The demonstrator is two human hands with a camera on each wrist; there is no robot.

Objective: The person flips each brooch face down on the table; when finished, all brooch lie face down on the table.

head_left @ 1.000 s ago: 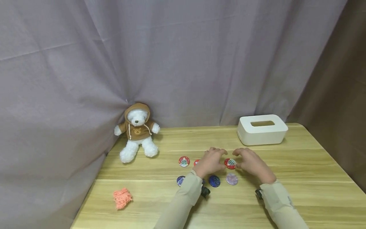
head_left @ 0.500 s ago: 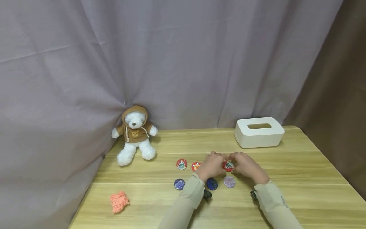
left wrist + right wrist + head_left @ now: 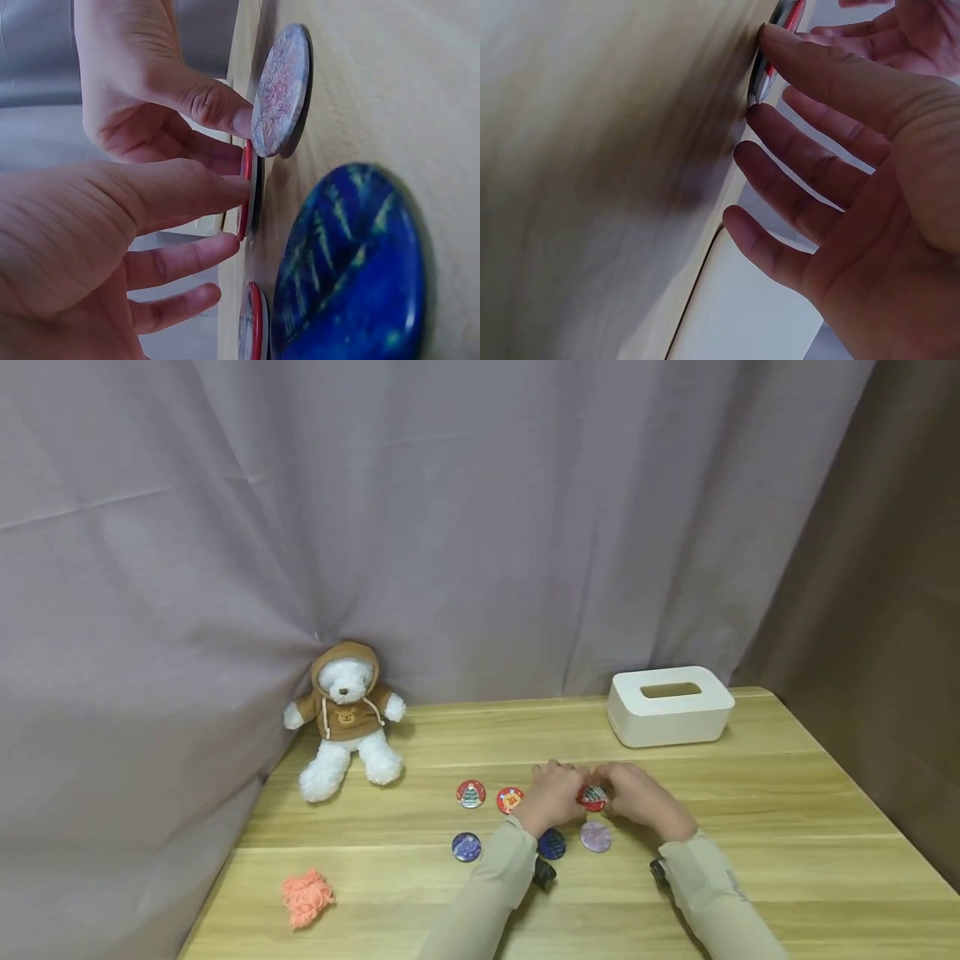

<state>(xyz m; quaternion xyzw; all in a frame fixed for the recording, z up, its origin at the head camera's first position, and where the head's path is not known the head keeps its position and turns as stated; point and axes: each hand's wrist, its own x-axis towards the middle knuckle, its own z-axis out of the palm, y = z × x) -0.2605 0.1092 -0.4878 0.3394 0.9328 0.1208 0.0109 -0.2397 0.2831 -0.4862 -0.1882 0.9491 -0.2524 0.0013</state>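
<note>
A round red pin badge with a green tree point(image 3: 595, 798) lies on the table between both hands. My left hand point(image 3: 553, 795) pinches its left side, thumb and finger at the rim in the left wrist view. From the right, my right hand point(image 3: 645, 799) pinches the same badge with thumb and forefinger point(image 3: 810, 154), the other fingers spread. Just nearer lie a pale lilac badge point(image 3: 281, 94) and a dark blue badge point(image 3: 349, 270). Left of the hands are an orange-centred red badge point(image 3: 510, 800), another red tree badge point(image 3: 471, 793) and a purple-blue badge point(image 3: 467, 847).
A white teddy bear in a brown hoodie point(image 3: 347, 718) sits at the back left. The white tissue box point(image 3: 671, 718) stands at the back right. A bundle of coral yarn point(image 3: 307, 898) lies front left on the wooden table point(image 3: 810, 860). Grey curtain point(image 3: 450, 527) hangs behind.
Both hands have come together on the red tree badge, the right hand moving in from the right until its fingers meet the rim. The whole head view has shifted slightly.
</note>
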